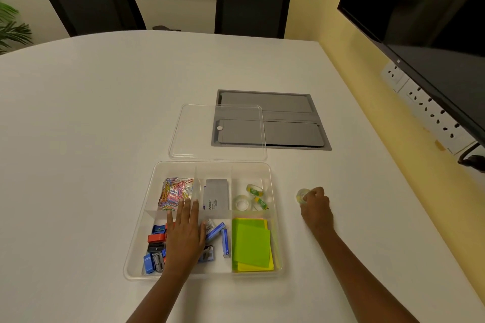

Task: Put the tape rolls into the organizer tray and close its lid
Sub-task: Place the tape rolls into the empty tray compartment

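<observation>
tape roll (pixel 302 195) pinched in right hand (pixel 316 207), beside tray (pixel 275 217).

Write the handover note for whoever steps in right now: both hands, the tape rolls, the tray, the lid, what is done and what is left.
Left hand: open, flat over the organizer tray, holding nothing.
Right hand: on the table to the tray's right, fingers closed on a tape roll.
Done: three tape rolls already lie in the tray's far right compartment.
Lid: off, flat on the table behind the tray, partly over the grey panel.
Left: put the held roll in with the others, then fit the lid.
</observation>
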